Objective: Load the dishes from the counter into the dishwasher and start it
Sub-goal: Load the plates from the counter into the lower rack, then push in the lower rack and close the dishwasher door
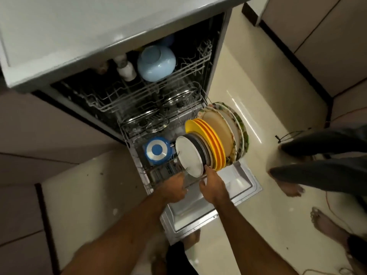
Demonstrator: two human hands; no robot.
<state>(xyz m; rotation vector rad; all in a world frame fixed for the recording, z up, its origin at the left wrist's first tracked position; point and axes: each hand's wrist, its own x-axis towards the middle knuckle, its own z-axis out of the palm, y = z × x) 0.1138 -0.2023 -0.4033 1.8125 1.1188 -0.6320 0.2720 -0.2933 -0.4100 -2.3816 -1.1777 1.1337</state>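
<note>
The dishwasher [127, 46] stands open with its door [200, 207] folded down. Its lower rack [139, 167] is pulled out and holds a row of upright plates: a white plate [188, 153] at the front, yellow plates [210, 139] behind it, large patterned plates [236, 128] at the back. A blue pot [157, 150] lies left of the plates. My left hand [174, 187] and my right hand [213, 185] both grip the rack's front rail, just below the white plate. The upper rack [151, 94] carries a light blue bowl [156, 63] and a white cup [127, 71].
Steel lids [156, 124] lie deep in the lower rack. Another person's legs and bare feet [292, 187] stand on the cream floor at the right, with a thin cord [288, 135] near them. Cabinets flank the dishwasher on both sides. My own feet are below the door.
</note>
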